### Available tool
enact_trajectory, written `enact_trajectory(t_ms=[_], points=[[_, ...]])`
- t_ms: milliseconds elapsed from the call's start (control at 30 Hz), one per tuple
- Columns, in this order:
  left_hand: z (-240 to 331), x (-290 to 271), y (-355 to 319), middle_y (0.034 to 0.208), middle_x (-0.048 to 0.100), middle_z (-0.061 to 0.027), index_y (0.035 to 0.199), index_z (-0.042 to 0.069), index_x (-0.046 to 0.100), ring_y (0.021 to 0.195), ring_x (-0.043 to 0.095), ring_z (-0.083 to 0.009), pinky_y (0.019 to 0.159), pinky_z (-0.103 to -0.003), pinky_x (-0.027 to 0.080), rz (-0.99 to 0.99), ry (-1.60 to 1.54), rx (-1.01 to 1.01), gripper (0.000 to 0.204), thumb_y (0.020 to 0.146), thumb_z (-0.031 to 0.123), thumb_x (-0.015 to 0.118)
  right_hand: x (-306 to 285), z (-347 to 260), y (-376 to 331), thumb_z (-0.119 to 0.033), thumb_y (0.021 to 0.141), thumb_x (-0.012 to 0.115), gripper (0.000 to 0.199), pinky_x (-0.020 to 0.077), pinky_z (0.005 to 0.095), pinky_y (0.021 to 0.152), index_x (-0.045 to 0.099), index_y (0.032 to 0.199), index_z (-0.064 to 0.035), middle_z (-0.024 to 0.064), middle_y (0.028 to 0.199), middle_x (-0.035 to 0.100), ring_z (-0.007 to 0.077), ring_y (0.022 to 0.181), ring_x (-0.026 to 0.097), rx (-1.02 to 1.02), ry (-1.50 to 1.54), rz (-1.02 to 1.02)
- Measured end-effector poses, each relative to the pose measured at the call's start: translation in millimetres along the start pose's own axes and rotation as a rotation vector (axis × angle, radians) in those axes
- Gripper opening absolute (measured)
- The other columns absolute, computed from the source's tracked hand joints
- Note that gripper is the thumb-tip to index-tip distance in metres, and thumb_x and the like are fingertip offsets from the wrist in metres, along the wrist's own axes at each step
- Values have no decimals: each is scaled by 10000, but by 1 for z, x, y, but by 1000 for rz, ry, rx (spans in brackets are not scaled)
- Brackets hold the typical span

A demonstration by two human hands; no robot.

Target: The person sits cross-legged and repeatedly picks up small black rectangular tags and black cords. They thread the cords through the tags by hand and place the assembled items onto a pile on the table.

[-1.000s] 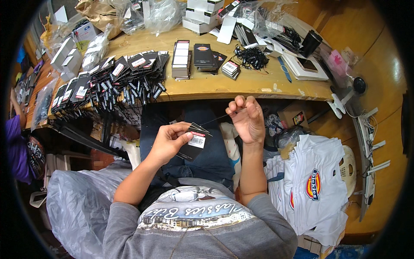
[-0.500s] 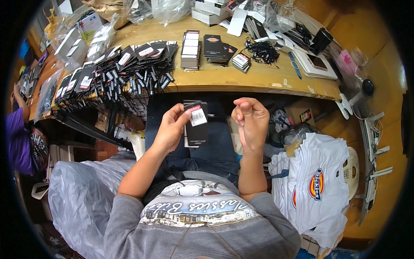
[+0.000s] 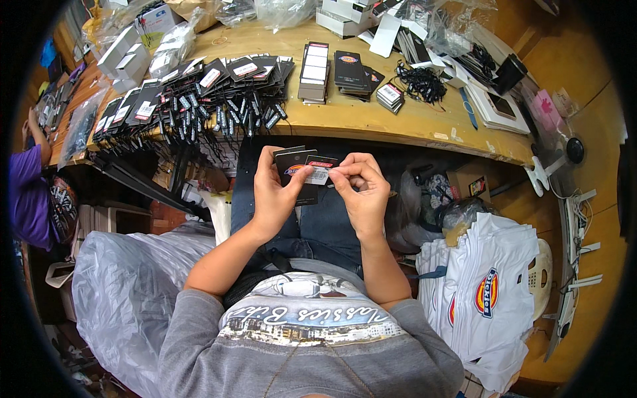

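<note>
Over my lap, just off the near edge of the desk, my left hand [image 3: 273, 192] grips several black hang tags [image 3: 290, 159] between thumb and fingers. In front of them is a smaller dark tag with a red strip and a white barcode label [image 3: 319, 175]. My left thumb presses on its left side. The bent thumb and fingertips of my right hand [image 3: 363, 194] pinch its right edge. Whether a cord runs through the tags is hidden by my fingers.
On the desk [image 3: 371, 126] lie a large pile of corded black tags [image 3: 212, 99], a white-faced tag stack [image 3: 314, 69], a black tag stack [image 3: 348, 69], small barcode tags [image 3: 390, 98] and tangled black cords [image 3: 422, 83]. White T-shirts [image 3: 464, 298] are stacked at right. A purple-sleeved person [image 3: 30, 192] sits far left.
My right hand has come left from apart and now pinches the small barcode tag. The tags in my left hand have turned, showing a different face. The view has shifted slightly.
</note>
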State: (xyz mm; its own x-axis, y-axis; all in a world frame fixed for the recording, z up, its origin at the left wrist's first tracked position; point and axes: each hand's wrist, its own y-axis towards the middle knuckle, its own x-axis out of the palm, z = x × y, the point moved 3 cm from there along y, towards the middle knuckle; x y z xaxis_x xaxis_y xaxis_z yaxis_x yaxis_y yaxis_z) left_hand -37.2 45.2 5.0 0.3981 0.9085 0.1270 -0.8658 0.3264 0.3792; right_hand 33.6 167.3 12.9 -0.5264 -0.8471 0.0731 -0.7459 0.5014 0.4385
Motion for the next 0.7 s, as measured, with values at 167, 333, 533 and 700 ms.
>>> enact_trajectory(t_ms=[167, 333, 533, 700], points=[[10, 4, -4, 728, 557, -54, 854, 4, 400, 671, 526, -67, 577, -185, 429, 24, 102, 65, 265, 703, 2, 618, 3, -9, -3, 20, 640, 644, 117, 398, 202, 574, 561, 722, 20, 53, 780, 494, 115, 676, 484, -291, -222, 114], [12, 4, -5, 680, 571, -69, 837, -2, 407, 635, 541, -74, 544, -194, 437, 48, 201, 165, 262, 694, 2, 626, 6, -18, -4, 25, 605, 656, 150, 400, 260, 575, 549, 707, -3, 68, 741, 499, 187, 678, 496, -469, -429, 134], [14, 4, -10, 701, 583, -124, 840, -1, 436, 602, 594, -180, 511, -232, 452, 2, 392, 398, 248, 678, -17, 623, 11, -22, -6, 9, 587, 653, 178, 381, 300, 585, 514, 691, -36, 59, 722, 512, 212, 671, 496, -641, -655, 126], [20, 6, -9, 727, 578, -121, 875, 3, 440, 593, 587, -245, 488, -275, 450, -96, 483, 681, 253, 681, -47, 594, 11, -19, -5, -31, 604, 651, 166, 367, 308, 599, 514, 697, -43, 54, 713, 517, 219, 667, 500, -614, -683, 128]])
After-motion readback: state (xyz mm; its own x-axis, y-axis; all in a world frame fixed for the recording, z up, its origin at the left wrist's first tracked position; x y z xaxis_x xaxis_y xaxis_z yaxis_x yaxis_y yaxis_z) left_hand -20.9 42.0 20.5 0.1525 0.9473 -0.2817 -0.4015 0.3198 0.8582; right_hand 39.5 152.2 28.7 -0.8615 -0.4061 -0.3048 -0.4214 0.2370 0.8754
